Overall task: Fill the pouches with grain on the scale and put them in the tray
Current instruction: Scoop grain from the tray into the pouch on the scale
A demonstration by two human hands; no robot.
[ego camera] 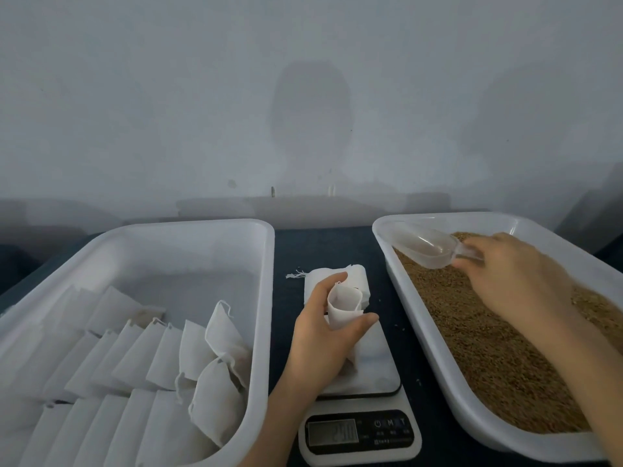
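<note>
Two rows or so of filled pouches [215, 392] already in left tray [266, 298], packed into near part only. Well under way, not done. Now on next one: left hand [320, 345] curled round open pouch [344, 305], thumb + fingers pinching it upright over scale [360, 429] plate, mid tabletop. Can't tell if bottom touches plate. Looks unfilled. Right hand [515, 274] grips scoop [421, 247] by handle at far-left corner of grain tray [391, 274], just above grain [488, 348]; scoop looks empty. Left to do: scoop, pour, weigh, close, put in tray. Stack of spare pouches [350, 276] behind scale, so prob. more rounds. Display unreadable.
</note>
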